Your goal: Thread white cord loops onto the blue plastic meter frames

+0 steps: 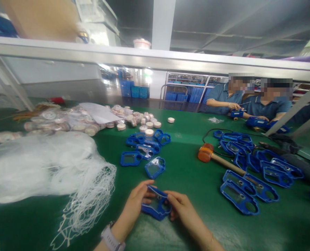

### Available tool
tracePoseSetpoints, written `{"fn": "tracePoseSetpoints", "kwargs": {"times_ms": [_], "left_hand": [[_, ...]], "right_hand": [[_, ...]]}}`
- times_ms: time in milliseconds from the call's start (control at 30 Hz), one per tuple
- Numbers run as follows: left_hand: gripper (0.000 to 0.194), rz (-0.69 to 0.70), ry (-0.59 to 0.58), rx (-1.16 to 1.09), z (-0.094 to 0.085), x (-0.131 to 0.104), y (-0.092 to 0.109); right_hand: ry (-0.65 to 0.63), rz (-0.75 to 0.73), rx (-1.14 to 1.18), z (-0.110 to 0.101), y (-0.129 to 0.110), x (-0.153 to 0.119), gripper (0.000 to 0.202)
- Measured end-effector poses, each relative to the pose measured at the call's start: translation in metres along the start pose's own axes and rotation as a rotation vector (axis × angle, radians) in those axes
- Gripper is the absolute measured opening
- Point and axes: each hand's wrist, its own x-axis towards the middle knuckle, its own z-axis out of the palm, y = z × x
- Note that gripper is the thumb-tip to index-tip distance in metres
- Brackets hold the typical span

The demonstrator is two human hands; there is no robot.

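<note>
Between my two hands, just above the green tabletop, is a blue plastic housing frame (158, 212) with a clear window and a round opening at one end. My left hand (137, 200) grips its left side, the thumb along the upper edge and fingers behind. At the right end, my right hand (179, 205) pinches the frame near the round opening. Beyond my hands lies a single blue frame (155, 167), and behind it a loose group of similar frames (145, 146). Some fingertips are hidden behind the held piece.
White strings (92, 195) spill from a plastic bag (39, 167) at left. White round spools (66, 120) are piled behind. An orange-headed mallet (205, 153) lies right, beside more blue frames (240, 197). A metal shelf rail (155, 57) crosses above; two people (222, 99) work across the table.
</note>
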Motion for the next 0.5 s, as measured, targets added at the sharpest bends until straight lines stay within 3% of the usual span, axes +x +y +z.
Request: {"fn": "tracePoseSetpoints", "kwargs": {"times_ms": [233, 500], "left_hand": [[0.022, 0.069, 0.097, 0.068, -0.008, 0.005, -0.004], [0.030, 0.119, 0.110, 0.180, -0.013, 0.010, -0.006]], "right_hand": [[0.031, -0.019, -0.006, -0.001, 0.000, 0.000, 0.050], [0.042, -0.066, -0.041, -0.002, -0.001, -0.001, 0.050]]}}
